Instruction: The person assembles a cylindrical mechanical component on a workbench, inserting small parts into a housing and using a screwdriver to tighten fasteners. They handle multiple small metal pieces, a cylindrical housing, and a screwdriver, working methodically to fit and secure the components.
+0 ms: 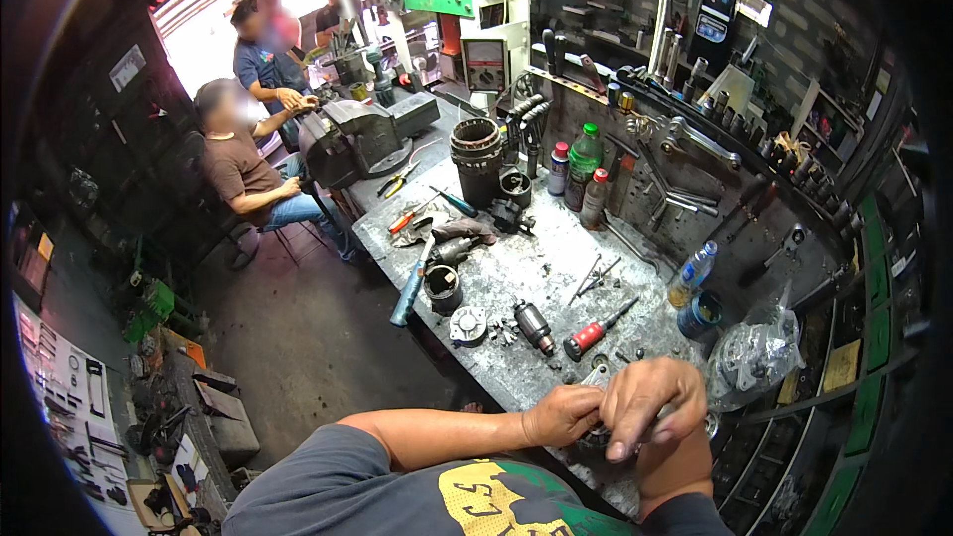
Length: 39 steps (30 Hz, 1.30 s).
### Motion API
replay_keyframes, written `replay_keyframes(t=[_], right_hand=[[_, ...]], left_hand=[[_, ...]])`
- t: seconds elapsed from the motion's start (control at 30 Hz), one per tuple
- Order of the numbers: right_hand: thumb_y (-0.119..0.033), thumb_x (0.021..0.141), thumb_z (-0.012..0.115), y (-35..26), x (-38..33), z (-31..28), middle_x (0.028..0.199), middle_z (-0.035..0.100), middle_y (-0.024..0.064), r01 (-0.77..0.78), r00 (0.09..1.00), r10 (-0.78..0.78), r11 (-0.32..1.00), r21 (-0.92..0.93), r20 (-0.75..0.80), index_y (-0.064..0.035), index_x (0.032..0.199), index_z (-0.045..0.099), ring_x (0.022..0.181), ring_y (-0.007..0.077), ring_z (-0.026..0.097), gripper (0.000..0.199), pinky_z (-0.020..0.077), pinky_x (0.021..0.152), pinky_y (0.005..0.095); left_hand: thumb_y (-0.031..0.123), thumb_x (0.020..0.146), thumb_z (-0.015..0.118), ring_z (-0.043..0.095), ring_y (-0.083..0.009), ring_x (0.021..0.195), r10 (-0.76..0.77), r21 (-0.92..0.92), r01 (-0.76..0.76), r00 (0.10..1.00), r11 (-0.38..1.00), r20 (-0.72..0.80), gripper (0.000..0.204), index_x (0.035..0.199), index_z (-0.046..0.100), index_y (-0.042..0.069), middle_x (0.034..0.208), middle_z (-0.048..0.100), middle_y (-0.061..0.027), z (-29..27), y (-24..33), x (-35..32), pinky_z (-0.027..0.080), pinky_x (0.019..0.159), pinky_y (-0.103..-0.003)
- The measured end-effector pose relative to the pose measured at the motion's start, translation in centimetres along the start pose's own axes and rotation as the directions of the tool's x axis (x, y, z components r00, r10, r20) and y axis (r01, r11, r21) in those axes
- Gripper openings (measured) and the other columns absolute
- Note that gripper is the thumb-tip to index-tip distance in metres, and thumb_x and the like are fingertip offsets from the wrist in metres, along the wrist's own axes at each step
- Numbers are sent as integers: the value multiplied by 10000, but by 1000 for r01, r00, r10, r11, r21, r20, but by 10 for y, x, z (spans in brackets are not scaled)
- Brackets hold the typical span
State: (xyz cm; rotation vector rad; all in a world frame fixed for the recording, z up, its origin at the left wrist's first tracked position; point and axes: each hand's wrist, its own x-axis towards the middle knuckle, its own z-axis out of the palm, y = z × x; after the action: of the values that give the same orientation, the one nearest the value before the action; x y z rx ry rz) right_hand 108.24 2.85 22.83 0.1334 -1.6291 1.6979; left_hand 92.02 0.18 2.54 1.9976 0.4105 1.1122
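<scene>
My left hand [566, 415] is closed at the near edge of the workbench, its fingertips pinched on something hidden behind them. Right beside it, my right hand [655, 405] is curled over the same spot, index finger pointing down. Part of a grey metal piece [598, 374] shows just beyond my fingers; how it sits in them I cannot tell. Past the hands lie a red-handled screwdriver [588, 339] and a motor armature [534, 326] with a copper end. Farther left are a round metal end cap [467, 325], a dark cylindrical housing [443, 290] and a blue-handled hammer [409, 290].
A clear plastic bag of metal parts [756, 352] and a blue can [700, 313] stand to the right. Spray cans [594, 201] and a green bottle [586, 151] line the back. A large vise [347, 139] is at the far left, where several people sit or stand.
</scene>
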Motion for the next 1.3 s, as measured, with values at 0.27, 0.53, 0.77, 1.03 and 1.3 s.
replay_keyframes(t=[0.27, 0.53, 0.77, 1.03, 1.3], right_hand=[[-150, 968, 683, 28, -40, 45, 687, 649, 80, -119, 665, -485, 681, -722, -567, 30, 1193, 756, 569, 164, 587, 297, 455, 563, 310], [-196, 975, 712, 25, -39, 38, 708, 699, 125, -2, 734, -293, 901, -434, -613, 108, 1171, 782, 568, 208, 621, 368, 527, 588, 368], [-146, 914, 739, 14, -26, 6, 779, 684, 125, -13, 924, -177, 870, -492, -339, 111, 1190, 769, 672, 189, 623, 379, 470, 623, 351], [-242, 1052, 706, 44, -28, 71, 632, 546, 43, -50, 344, -638, 720, -692, -689, 65, 1188, 743, 516, 112, 470, 337, 382, 477, 301], [-151, 923, 773, 10, -20, -27, 717, 680, 167, -13, 996, -3, 984, 178, 85, 162, 1181, 771, 543, 263, 580, 405, 478, 576, 413]], left_hand=[[51, 1013, 708, 749, -423, 1031, -28, -17, 27, 998, 999, -52, 252, 1264, 721, 49, 1140, 766, -188, 3, 4, 4, 617, 890, -475], [45, 1000, 715, 755, -423, 1051, 0, 35, 3, 997, 999, -81, 268, 1268, 714, 47, 1159, 769, -182, 6, 2, 0, 617, 909, -467], [50, 1009, 706, 767, -421, 1046, -10, -24, 8, 998, 1000, -59, 291, 1299, 713, 36, 1139, 770, -196, 4, -3, -1, 627, 902, -467], [38, 974, 728, 753, -429, 1016, -39, 6, 39, 998, 999, -41, 278, 1250, 712, 23, 1124, 754, -205, 6, 3, -1, 612, 880, -470], [55, 1013, 722, 751, -420, 1088, -7, 45, 10, 998, 999, -64, 276, 1287, 697, 32, 1179, 765, -186, 9, -3, -4, 615, 932, -459]])
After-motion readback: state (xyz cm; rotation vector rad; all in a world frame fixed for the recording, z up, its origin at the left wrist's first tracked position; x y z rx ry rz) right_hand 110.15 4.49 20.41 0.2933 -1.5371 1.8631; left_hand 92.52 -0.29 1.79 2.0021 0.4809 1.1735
